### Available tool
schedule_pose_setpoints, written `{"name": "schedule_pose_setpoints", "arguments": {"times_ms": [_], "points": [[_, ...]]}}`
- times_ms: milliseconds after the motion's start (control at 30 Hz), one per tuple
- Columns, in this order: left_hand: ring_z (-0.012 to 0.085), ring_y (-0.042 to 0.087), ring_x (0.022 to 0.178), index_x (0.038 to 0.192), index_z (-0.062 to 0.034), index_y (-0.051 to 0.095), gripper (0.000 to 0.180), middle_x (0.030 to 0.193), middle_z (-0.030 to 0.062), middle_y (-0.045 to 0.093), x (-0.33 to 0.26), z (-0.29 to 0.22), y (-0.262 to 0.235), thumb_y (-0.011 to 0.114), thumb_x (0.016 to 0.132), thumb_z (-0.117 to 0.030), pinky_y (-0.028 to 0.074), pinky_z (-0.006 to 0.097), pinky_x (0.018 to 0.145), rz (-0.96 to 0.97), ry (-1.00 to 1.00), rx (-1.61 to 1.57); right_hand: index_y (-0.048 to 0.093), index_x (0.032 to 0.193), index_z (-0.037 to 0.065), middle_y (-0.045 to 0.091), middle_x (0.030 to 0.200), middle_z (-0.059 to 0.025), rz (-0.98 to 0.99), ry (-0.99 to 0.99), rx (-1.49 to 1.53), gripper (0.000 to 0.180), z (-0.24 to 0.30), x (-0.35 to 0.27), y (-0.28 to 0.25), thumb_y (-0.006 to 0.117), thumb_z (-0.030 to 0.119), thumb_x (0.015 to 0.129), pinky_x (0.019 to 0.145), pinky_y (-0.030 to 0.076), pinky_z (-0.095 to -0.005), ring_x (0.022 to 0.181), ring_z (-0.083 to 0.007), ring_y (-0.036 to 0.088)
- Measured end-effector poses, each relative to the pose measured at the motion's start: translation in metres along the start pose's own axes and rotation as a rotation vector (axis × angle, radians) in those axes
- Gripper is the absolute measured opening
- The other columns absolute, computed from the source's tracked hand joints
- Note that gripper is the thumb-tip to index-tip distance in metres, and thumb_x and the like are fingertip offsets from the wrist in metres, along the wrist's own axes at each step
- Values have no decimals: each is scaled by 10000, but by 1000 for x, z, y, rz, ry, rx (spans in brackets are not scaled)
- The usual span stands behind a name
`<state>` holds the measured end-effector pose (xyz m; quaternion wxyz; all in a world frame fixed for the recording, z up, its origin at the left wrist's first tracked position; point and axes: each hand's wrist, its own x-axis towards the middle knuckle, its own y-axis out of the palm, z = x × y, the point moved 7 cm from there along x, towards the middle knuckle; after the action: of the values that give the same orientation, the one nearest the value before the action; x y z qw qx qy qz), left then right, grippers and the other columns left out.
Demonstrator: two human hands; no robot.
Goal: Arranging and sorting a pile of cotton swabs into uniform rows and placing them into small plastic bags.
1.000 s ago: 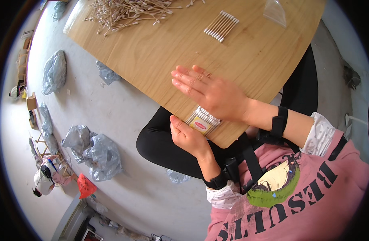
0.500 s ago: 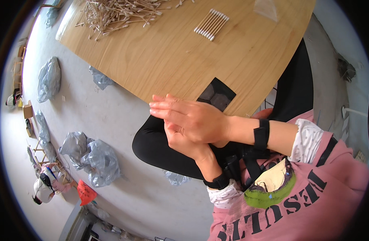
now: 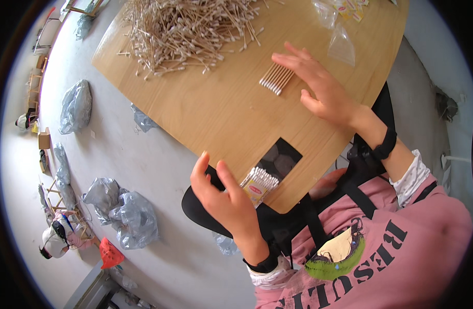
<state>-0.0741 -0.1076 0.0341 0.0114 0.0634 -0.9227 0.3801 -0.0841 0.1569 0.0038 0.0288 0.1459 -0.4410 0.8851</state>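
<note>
A neat row of cotton swabs [image 3: 278, 78] lies side by side on the wooden table. Over its far end reaches my right hand [image 3: 326, 95], fingers stretched and thumb apart; whether the fingertips touch the swabs I cannot tell. At the table's near corner is a small clear bag of cotton swabs [image 3: 258, 186] with a yellow and red label, white tips showing. My left hand [image 3: 228, 206] is just left of this bag, thumb and fingers apart, with nothing seen in it. A black square pad [image 3: 281, 158] lies beyond the bag, partly covered by it.
A large loose heap of cotton swabs [image 3: 190, 33] covers the table's far left. Clear plastic bags [image 3: 342, 47] and yellow labels [image 3: 353, 9] lie far right. Grey plastic sacks [image 3: 136, 219] stand on the floor at left, where another person [image 3: 58, 239] is bent over.
My hands were together, one over the other, at the near corner. Now they are apart: the right has gone to the swab row, the left stays near the corner. The bag of swabs has come into view.
</note>
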Motion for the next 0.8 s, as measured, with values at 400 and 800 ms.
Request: {"name": "schedule_pose_setpoints", "arguments": {"times_ms": [400, 800], "points": [[340, 610, 1026, 1029, -43, 637, 199, 1076, 131, 643, 107, -101, 150, 715, 875, -142, 490, 430, 862, 124, 425, 95, 716, 1123, 93, 695, 1169, -53, 7, -103, 96, 316, -6, -17, 5, 706, 36, 812, 1177, 340, -539, 1269, -262, 577], [324, 595, 870, 882, -22, 604, 36, 886, 122, 606, 45, -82, 137, 637, 891, -33, 495, 425, 751, 272, 404, 131, 746, 968, 86, 709, 1120, -18, -19, -235, 42, 207, 3, -37, -3, 702, 74, 767, 1036, 458, -464, 1165, -244, 601]]}}
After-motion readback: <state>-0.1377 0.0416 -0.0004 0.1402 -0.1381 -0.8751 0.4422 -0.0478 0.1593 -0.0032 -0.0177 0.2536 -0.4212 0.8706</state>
